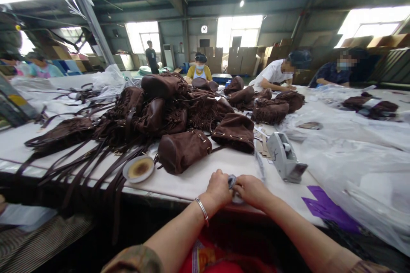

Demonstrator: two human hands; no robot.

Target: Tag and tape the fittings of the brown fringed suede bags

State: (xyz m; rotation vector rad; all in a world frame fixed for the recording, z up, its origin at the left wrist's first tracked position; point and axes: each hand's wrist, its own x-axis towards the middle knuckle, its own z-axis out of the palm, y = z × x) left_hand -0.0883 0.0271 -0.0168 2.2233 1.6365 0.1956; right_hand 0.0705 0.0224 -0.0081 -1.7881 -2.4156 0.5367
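My left hand and my right hand meet at the table's near edge, both with fingers closed. Between them is a small crumpled grey piece, plastic or cloth, which I cannot tell apart; the fingers cover much of it. Just beyond my hands, a brown drawstring bag lies on its side, its base toward the left. A second brown bag with metal eyelets rests behind it to the right. To the left, near the edge, sits a white dish with something yellow-brown in it.
A large heap of brown fringed bags covers the table's middle, with straps hanging over the front edge. A grey tape dispenser, a purple piece and clear plastic sheets lie rightward. Several people work across the table.
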